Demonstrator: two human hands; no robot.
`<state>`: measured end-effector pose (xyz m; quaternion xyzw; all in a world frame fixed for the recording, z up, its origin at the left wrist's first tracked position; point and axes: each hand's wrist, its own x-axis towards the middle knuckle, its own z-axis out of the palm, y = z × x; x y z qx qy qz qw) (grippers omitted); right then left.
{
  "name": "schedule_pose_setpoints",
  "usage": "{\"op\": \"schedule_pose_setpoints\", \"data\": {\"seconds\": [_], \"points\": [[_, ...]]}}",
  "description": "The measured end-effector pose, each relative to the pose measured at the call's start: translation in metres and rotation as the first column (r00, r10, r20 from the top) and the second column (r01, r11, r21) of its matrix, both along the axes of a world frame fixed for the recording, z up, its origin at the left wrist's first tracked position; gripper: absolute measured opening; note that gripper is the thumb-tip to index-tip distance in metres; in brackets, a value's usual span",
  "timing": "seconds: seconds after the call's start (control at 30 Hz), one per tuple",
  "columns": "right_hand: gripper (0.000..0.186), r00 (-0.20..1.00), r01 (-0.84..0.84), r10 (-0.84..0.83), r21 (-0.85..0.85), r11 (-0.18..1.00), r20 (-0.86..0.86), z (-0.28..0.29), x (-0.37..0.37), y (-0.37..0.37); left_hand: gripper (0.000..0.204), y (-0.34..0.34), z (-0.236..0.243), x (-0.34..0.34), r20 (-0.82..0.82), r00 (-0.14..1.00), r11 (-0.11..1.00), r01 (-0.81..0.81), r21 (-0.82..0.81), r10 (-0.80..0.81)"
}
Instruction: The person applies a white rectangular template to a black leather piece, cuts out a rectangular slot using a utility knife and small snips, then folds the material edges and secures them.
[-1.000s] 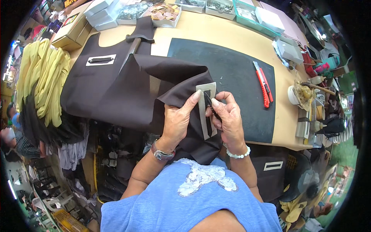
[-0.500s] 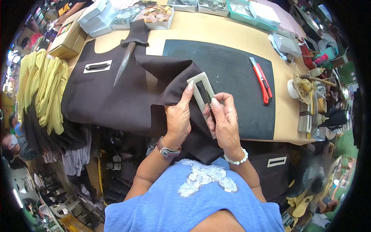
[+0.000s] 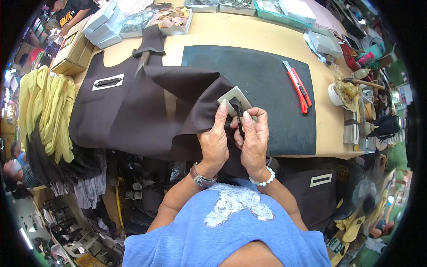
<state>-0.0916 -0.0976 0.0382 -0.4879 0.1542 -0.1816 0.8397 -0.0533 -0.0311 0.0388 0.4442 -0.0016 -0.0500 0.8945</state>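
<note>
My left hand is closed on a dark brown fabric piece, its thumb pressed on one end of a pale rectangular frame patch. The patch surrounds a slot in the fabric. Fingers of my right hand pinch a dark strip of fabric at that slot; the fingers partly hide the patch's near end. Left of my hands, another pale patch with a dark slot lies flat on brown fabric. A hammer rests there, most of its handle covered by the raised fabric.
A red box cutter lies on the dark cutting mat. Trays of small parts line the table's back. Yellow cloth hangs at the left edge. A glue pot with a brush stands at the right.
The patch has bent and tilted, and the dark strip now stands out of the slot between my right fingers. My hands have come closer together. Raised fabric now covers more of the hammer handle.
</note>
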Motion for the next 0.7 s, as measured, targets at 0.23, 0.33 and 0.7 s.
{"op": "schedule_pose_setpoints", "data": {"seconds": [0.23, 0.33, 0.7], "points": [[0.022, 0.999, 0.020, -0.022, 0.051, 0.999, 0.041, 0.006, 0.003, -0.007, 0.014, -0.003, 0.009, 0.001, 0.001, 1.000, 1.000, -0.006, -0.022, 0.006], [0.023, 0.998, 0.023, -0.026, 0.051, 0.998, 0.052, 0.005, 0.003, -0.009, 0.018, -0.002, 0.007, 0.001, 0.039, 0.999, 1.000, 0.019, -0.021, -0.018], [0.019, 0.997, 0.005, -0.009, 0.055, 0.998, 0.074, 0.005, 0.001, -0.015, 0.016, -0.004, 0.012, 0.002, -0.005, 0.999, 0.999, 0.036, -0.023, -0.036]]}}
